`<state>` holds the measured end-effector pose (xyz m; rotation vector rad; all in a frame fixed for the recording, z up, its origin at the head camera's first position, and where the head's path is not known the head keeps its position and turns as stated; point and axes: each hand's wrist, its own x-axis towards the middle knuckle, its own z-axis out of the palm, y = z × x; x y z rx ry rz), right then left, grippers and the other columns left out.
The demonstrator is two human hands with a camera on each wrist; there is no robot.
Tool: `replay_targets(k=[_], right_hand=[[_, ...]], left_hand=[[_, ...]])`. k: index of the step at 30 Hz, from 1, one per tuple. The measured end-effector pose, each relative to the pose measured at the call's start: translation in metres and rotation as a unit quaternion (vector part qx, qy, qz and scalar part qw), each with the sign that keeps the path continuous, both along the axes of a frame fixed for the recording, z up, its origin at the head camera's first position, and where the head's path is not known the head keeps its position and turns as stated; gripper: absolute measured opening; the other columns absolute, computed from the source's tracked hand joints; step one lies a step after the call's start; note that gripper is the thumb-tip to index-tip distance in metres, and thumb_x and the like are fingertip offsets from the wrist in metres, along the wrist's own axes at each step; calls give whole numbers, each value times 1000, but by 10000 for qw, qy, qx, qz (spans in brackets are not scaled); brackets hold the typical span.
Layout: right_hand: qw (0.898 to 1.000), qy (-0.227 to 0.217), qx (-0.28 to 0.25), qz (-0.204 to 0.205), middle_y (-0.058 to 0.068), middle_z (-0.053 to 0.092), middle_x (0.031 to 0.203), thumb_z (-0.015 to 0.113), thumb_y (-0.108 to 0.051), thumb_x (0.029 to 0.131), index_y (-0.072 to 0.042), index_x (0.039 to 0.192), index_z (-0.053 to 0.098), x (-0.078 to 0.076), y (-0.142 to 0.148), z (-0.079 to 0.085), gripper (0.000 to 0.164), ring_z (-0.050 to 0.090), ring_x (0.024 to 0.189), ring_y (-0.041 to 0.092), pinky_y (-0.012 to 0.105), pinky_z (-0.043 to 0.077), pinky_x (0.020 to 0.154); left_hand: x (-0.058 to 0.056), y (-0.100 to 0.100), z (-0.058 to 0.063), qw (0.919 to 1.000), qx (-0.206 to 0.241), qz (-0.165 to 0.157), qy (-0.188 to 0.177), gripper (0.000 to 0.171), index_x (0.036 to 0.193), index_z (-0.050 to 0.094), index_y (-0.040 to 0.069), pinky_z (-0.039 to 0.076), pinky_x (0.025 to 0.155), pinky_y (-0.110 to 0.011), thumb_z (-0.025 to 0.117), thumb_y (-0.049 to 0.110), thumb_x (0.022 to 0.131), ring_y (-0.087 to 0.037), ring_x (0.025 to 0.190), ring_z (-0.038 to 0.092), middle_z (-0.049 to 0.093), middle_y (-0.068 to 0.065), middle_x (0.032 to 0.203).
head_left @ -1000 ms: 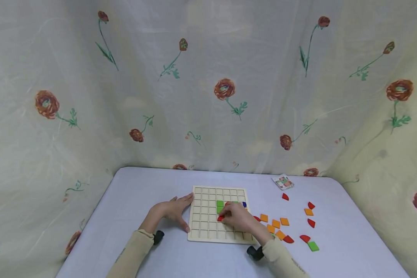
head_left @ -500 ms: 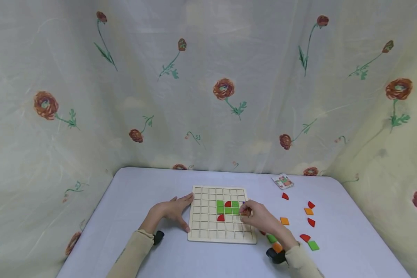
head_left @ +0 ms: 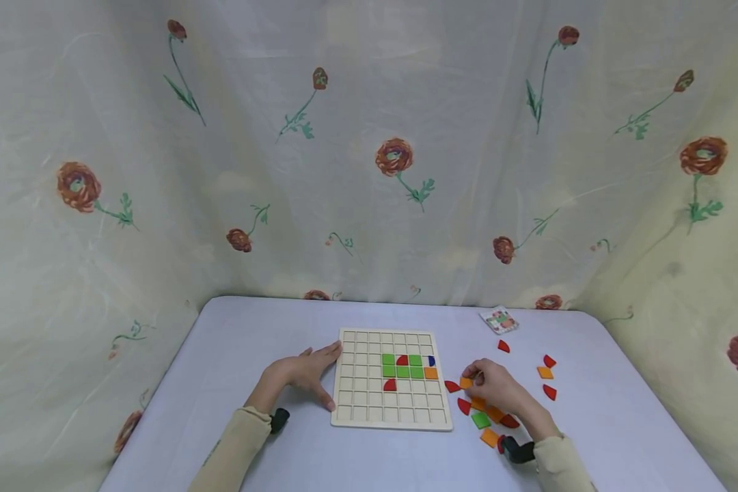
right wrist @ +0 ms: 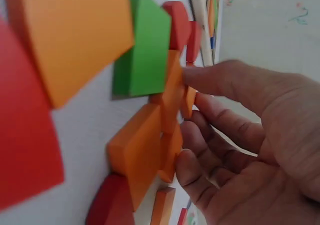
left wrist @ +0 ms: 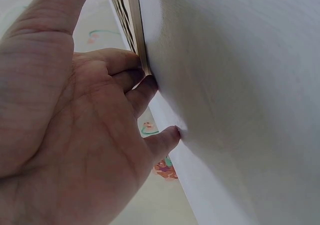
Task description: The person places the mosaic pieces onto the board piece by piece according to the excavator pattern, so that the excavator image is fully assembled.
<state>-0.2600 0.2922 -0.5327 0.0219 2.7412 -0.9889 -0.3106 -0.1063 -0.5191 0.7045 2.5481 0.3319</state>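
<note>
Nine tiles seated: the pale wooden gridded board [head_left: 363,396] carries five green square tiles [head_left: 402,372], two red quarter-round tiles [head_left: 390,386], one dark blue curved-edge tile [head_left: 431,361] and one orange square tile [head_left: 430,373], grouped from about the middle to the right edge.
Bare cells: far more than filled; judged partway, with the third tiled row holding just one red.
Left hand: [head_left: 310,374] at the board's left edge, fingers spread, thumb well apart from them; touches the edge, grips nothing. Likely steadying.
Right hand: [head_left: 495,383] off the board's right side, over loose stock; thumb and fingertips on either side of a loose orange square tile [head_left: 466,383]. Whether the pinch has closed, cannot tell, even from the right wrist view.
Loose stock: beside the board's right edge, red quarter-round pieces [head_left: 464,406], more orange squares [head_left: 489,438], a green square [head_left: 481,420]; some partly hidden by the hand.
Outliers: farther right, an orange square [head_left: 545,373] between two red pieces [head_left: 550,392]; a lone red [head_left: 503,346] lies nearer the card.
Card: small printed card with coloured shapes [head_left: 499,320], on the white table [head_left: 270,321] beyond the tiles; details too small to read.
</note>
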Motion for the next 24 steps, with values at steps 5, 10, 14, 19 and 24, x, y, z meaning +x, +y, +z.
replay_targets(k=[5,10,14,19,24], right_hand=[[9999,102,-70,-98,4,58,84,75,-10,82,-9,103,64,1,1,-1,24,51,75,18,25,48,62],[9995,254,11,-172,4,58,82,76,-16,82,-9,104,64,1,-3,4,26,51,72,17,24,48,60],[9990,429,-120,-19,3,59,84,76,-17,82,-8,104,64,1,-19,11,25,52,71,17,23,48,57],[9953,703,-344,565,0,61,89,76,-12,81,-9,100,67,2,-53,16,22,52,77,15,21,47,59],[9882,836,-297,1246,0,61,91,76,-13,81,-11,98,70,0,-84,13,18,51,80,15,21,46,65]], left_hand=[[0,0,-1,10000,10,-32,28,123,155,14,9,14,121,-50,82,57,65,-20,151,11,7,-3,164],[-1,0,-1,10000,30,-7,-4,123,156,14,10,13,122,-50,82,57,65,-19,151,11,7,-3,164],[-1,0,-1,10000,32,4,-6,123,156,14,10,13,122,-49,82,57,64,-19,151,11,7,-3,164],[-2,0,-3,10000,41,9,10,124,156,14,9,13,122,-50,82,57,64,-20,151,11,7,-3,164],[-2,0,-3,10000,44,30,-23,124,156,14,10,13,122,-50,82,57,64,-20,151,11,7,-3,164]])
